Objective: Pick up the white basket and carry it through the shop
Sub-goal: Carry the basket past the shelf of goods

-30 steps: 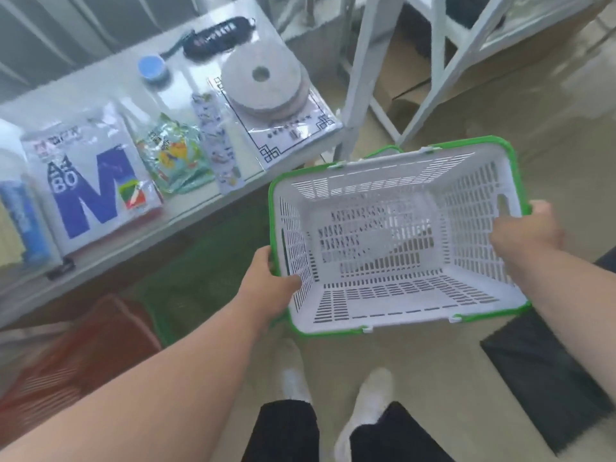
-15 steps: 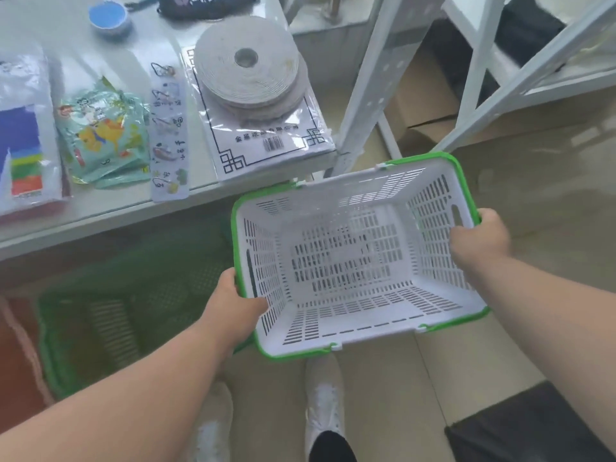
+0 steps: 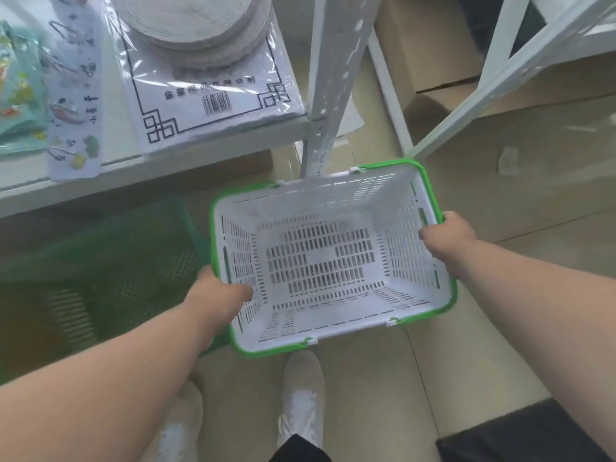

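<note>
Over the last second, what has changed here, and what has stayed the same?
The person has walked forward along the shelf: the blue-lettered packet and the blue lid have slipped out of view, and the round white disc now sits at the top edge. The white basket has come along, nearer the shelf post. Unchanged: the left hand and right hand still grip its ends, and it is empty.

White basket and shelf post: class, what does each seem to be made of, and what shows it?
White basket: likely moulded plastic, smooth, with regular slots and a green rim. Shelf post: probably white-painted metal, an angled strip with punched holes.
</note>
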`<move>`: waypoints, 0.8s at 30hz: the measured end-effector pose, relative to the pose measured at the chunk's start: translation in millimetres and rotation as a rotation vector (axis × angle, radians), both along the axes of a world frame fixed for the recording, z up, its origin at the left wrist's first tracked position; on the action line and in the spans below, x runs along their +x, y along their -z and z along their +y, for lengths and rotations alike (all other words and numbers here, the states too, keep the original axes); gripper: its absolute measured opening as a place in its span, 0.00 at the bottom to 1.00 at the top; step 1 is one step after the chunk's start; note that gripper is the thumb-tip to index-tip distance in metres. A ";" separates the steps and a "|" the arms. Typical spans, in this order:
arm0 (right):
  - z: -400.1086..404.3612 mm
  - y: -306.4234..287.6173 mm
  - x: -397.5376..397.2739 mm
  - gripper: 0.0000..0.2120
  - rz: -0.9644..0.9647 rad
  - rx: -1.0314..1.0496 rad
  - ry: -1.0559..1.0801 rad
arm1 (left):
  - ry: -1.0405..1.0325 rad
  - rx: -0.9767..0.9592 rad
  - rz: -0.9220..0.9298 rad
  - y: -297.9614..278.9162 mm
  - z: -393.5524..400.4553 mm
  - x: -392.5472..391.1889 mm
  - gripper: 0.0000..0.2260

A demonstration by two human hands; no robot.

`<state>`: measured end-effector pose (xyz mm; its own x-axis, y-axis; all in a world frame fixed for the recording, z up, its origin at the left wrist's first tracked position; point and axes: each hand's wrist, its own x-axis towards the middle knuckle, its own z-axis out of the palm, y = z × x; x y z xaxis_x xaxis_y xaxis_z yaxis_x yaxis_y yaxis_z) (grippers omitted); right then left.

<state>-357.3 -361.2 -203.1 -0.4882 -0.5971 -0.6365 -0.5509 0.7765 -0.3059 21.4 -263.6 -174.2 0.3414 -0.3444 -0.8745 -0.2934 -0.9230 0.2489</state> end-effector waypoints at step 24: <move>114.8 3.4 -57.1 0.13 0.136 0.057 0.421 | 0.076 0.000 -0.030 -3.4 24.8 -45.9 0.16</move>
<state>-414.4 -246.5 -206.5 -0.7630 -0.2939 -0.5757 -0.2154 0.9553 -0.2023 -24.5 -238.8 -170.8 0.3404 -0.3701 -0.8644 -0.3704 -0.8977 0.2386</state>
